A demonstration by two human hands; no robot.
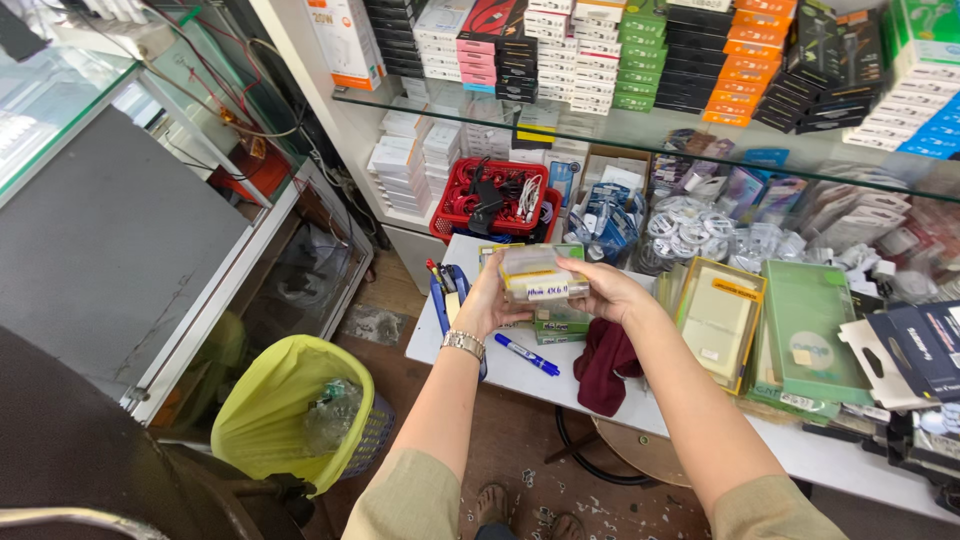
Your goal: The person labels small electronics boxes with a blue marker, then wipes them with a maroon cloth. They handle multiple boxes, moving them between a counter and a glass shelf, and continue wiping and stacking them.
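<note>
Both hands meet over the near edge of a white counter (520, 378), holding one small stack of clear plastic packets (538, 279) between them. The left hand (487, 305) cups the stack from its left side and underneath, fingers curled up around the end, with a metal wristwatch (463, 344) on that wrist. The right hand (607, 292) closes on the stack from the right, thumb laid across the top edge and fingers wrapped behind, so the bundle is pinched from both ends and held level above the counter, not resting on it. A white label strip runs along the front of the stack; what the packets contain is hard to make out through the glare of the plastic. Directly below the hands lie a few flat green boxes (558, 325), and just in front of them a blue marker pen (527, 354) lies at a slant on the counter. A dark red cloth (603, 367) hangs over the counter edge beneath the right forearm. To the left of the left hand a blue-handled tool (447, 290) lies on the counter. Further back stands a red basket (495, 198) full of cables and chargers, and to the right are yellow and green flat packages (770, 325) spread side by side. On the floor at the lower left stands a bin lined with a yellow-green bag (290, 405).
</note>
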